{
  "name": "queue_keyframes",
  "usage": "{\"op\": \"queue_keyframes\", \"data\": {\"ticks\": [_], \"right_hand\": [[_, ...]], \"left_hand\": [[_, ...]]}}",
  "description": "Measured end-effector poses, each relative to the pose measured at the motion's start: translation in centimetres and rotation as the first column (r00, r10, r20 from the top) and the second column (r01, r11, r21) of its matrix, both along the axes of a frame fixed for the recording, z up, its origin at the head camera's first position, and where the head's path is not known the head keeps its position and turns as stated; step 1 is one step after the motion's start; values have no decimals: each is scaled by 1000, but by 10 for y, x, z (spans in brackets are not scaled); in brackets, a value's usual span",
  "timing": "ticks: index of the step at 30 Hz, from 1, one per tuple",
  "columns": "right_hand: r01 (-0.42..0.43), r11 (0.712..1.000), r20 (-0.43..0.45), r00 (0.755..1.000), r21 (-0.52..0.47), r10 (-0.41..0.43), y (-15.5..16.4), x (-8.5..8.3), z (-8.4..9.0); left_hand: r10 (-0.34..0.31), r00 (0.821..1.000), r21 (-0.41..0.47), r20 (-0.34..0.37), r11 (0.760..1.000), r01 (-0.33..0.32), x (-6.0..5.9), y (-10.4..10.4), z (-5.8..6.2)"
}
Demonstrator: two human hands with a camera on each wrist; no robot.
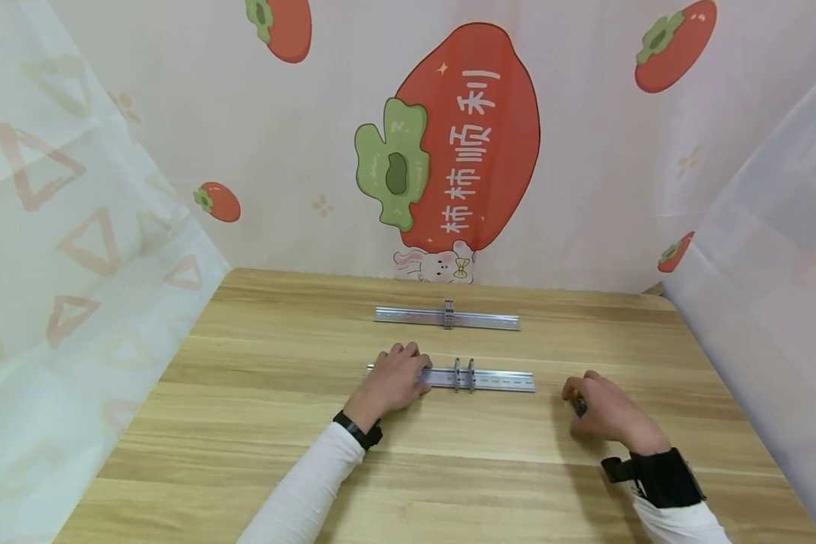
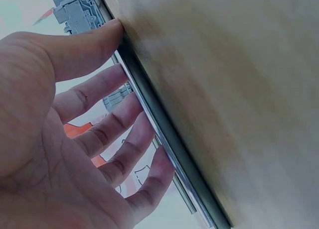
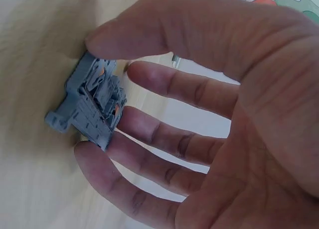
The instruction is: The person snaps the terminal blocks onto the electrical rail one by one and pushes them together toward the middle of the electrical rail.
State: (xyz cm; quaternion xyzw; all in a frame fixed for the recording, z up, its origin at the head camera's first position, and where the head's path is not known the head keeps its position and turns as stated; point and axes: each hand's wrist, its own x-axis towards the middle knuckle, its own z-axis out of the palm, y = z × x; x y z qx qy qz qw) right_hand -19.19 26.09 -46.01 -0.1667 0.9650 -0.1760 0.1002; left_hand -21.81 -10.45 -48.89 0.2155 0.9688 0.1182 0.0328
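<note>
My left hand grips the left part of the nearer metal DIN rail, its thumb at one long edge and the fingers along the other. Two thin grey terminal blocks stand upright on this rail, just right of the hand. In the left wrist view, their grey housings show beyond the thumb. Off the rail's right end, my right hand holds a loose grey terminal block between thumb and fingertips, close over the table. Small orange spots show in its open side.
Behind lies a second DIN rail, with several grey terminal blocks clustered near its middle. Both rails lie on a wood-grain table. A printed cloth hangs at the table's back edge, with pale sheets on both sides.
</note>
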Motion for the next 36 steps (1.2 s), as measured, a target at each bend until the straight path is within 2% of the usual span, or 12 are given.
{"op": "queue_keyframes", "data": {"ticks": [5, 9, 12, 14, 16, 18, 20, 21, 26, 31, 33, 36], "right_hand": [[-45, 999, -74, 996, -4, 44, -10, -13, 5], [-102, 993, -160, 983, -67, 90, -24, -23, 13], [-146, 971, -190, 976, -191, 109, -38, -30, 18], [-169, 932, -171, 978, -320, 119, -47, -34, 19], [-169, 861, -110, 985, -480, 132, -55, -38, 20], [-141, 773, -38, 988, -619, 150, -63, -42, 21], [-96, 682, 29, 985, -725, 170, -68, -44, 22], [-71, 650, 56, 983, -756, 173, -70, -45, 22], [32, 488, 161, 961, -872, 226, -77, -48, 21], [155, 224, 229, 905, -962, 358, -78, -52, 16], [177, 136, 218, 888, -975, 405, -78, -53, 15], [184, 54, 188, 871, -981, 453, -77, -54, 13]], "left_hand": [[0, 1000, 4, 6, 1000, 0, 1, -1, 1], [3, 1000, 2, 9, 1000, -3, 1, 0, 1], [4, 1000, 0, 8, 1000, -4, 1, 0, 1], [5, 1000, 3, 5, 1000, -5, 1, 0, 1], [5, 1000, 8, 2, 1000, -5, 1, 0, 1], [7, 1000, 12, 3, 1000, -7, 1, 1, 2], [8, 1000, 14, 3, 1000, -8, 1, 1, 2], [8, 1000, 13, 4, 1000, -8, 1, 1, 2], [5, 1000, 6, 5, 1000, -6, 0, 1, 2], [2, 1000, 11, -1, 1000, -2, 0, 1, 0], [4, 1000, 11, -1, 1000, -4, 0, 1, -1], [9, 1000, 8, -1, 1000, -9, -1, 1, -1]]}}
